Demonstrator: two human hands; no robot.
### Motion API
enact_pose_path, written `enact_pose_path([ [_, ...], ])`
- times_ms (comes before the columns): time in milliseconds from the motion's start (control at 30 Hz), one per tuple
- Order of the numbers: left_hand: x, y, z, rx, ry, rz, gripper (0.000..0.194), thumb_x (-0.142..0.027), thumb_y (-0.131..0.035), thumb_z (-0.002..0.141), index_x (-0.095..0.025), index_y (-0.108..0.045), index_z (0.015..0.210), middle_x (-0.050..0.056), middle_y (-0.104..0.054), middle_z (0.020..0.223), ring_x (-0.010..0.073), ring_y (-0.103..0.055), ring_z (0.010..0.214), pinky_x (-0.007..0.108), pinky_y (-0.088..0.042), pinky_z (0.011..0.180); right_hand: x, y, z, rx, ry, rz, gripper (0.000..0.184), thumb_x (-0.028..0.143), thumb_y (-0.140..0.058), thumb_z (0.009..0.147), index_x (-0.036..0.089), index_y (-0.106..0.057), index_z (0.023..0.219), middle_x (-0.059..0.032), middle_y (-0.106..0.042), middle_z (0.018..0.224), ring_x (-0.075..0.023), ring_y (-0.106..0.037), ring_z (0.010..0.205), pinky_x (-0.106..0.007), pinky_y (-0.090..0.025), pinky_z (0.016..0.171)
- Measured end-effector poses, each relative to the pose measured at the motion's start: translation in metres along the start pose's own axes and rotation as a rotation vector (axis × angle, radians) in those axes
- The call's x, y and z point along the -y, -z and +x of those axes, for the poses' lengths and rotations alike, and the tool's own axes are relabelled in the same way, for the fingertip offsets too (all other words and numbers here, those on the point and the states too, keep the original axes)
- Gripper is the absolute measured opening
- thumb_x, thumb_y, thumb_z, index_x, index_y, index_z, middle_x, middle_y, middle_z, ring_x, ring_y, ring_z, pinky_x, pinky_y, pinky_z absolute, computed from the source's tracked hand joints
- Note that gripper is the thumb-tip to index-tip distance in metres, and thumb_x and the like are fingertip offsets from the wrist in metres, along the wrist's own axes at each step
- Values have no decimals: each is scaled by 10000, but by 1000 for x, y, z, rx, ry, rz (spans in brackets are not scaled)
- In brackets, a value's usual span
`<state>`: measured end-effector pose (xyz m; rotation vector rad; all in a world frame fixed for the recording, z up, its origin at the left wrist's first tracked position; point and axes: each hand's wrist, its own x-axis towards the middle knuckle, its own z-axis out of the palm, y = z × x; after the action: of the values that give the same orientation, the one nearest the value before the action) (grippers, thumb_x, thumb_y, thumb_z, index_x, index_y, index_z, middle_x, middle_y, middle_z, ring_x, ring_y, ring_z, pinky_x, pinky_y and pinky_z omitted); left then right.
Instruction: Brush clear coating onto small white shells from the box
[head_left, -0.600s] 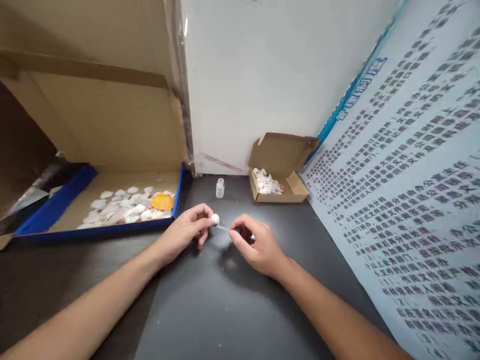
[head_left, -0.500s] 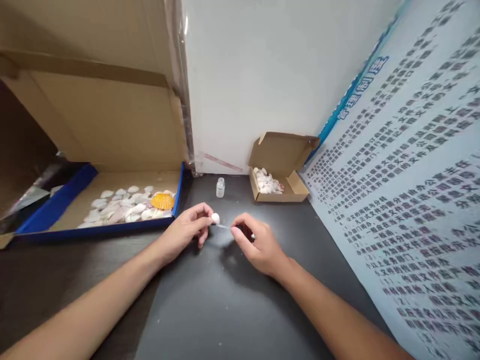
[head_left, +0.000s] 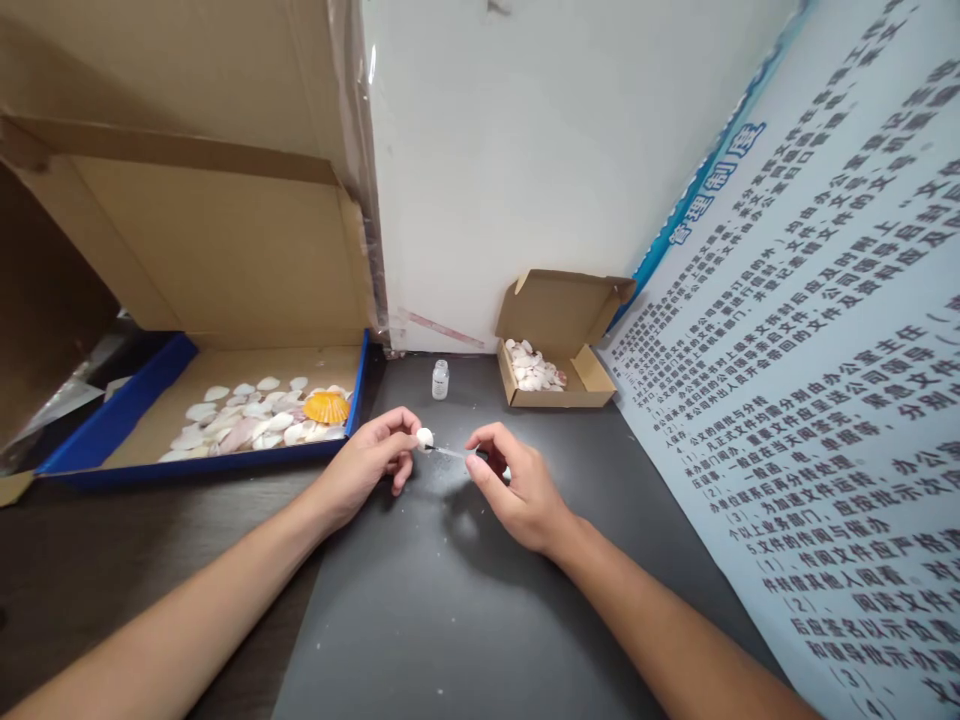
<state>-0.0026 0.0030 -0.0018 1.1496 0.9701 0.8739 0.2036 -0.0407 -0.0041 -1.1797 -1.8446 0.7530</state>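
My left hand (head_left: 379, 452) pinches a small white seashell (head_left: 425, 439) between thumb and fingertips. In my right hand (head_left: 514, 478) is a thin brush (head_left: 450, 453) with a clear stem and a dark tip. That tip points left and meets the shell's lower right edge; whether it touches is too small to tell. Part of a pale handle or cap shows behind the right fingers, mostly hidden. Beyond both hands a small clear bottle (head_left: 440, 380) stands upright with a label and an uncapped neck.
On the left lies a blue-edged cardboard box (head_left: 247, 362) with its lid up, holding many white shells and an orange scallop shell (head_left: 327, 407). A smaller open cardboard box (head_left: 559, 398) of shells stands back right. A printed poster (head_left: 795, 380) lines the right side.
The shell in my left hand has shifted slightly left, and my right hand has moved slightly right and down. The brush's dark tip now shows at the shell's edge.
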Motion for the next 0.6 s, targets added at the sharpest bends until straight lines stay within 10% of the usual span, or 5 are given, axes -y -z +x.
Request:
enact_pose_path([
  [600,1,1,0,39,30,7,171,-338,-644,761,-185,-574,786,-99,-342,474,69,-284,431,166,-318,390,0,-1,1,-55,-16,-1,107,298,-539,903,207,-557,958,43,-497,667,-121,-478,587,-242,-382,580],
])
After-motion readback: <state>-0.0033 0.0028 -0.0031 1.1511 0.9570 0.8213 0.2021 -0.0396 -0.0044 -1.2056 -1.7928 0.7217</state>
